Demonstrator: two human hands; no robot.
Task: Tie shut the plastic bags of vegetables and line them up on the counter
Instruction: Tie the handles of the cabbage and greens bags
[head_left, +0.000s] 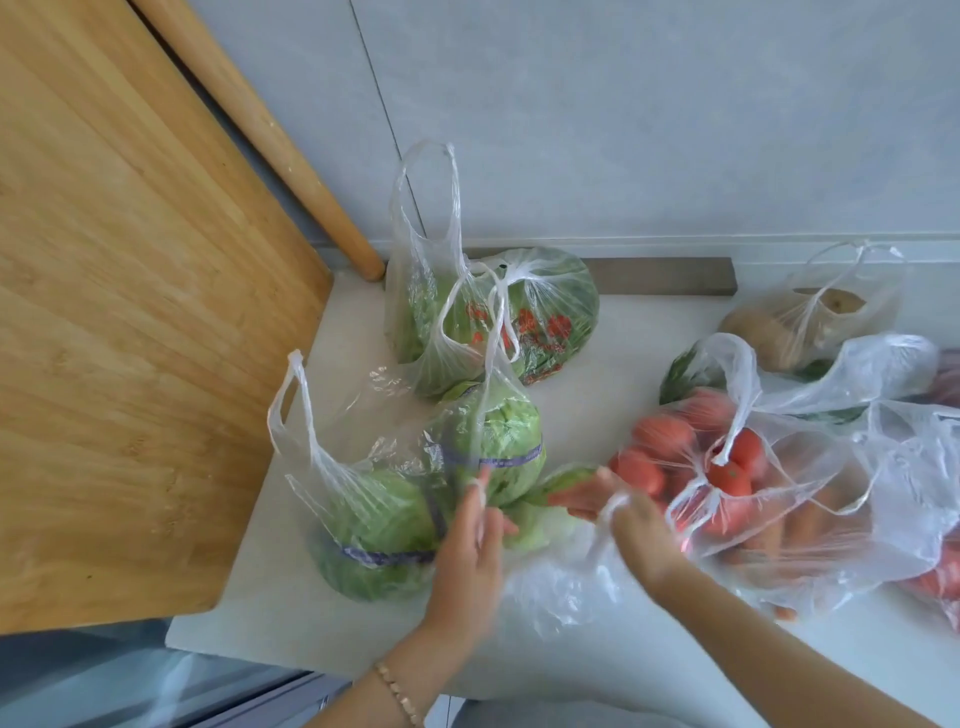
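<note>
evidently the lettuce bag (374, 519) is the one in hand: it sits at the near left of the desk (639, 332), just beside the upright wooden board (130, 312), with 2 banded heads inside and its mouth not yet knotted. the left hand (467, 551) pinches a thin strip of film between thumb and fingers (477, 496). near it, the right hand (634, 530) has a twisted strand caught across its curled fingers. holding 2 ends raised and apart like this looks like the set-up for crossing them into a knot. 1 handle loop (291, 395) stands free at the bag's far left, so i judge the tie has barely begun. behind it, a bag of greens (545, 312) with red print is already knotted and sits by the wall, near a rolling pin (291, 156). to the right, the tomato bag (675, 467) is knotted and the potato bag (800, 317) seems so; they lie loosely, not in a line. both hands are blurred, so i cannot tell which strip belongs to which handle, and the tall strip rising past the left fingers could be either bag's. the carrot bag (810, 525) and what lies beyond it are cut off at the right edge.
</note>
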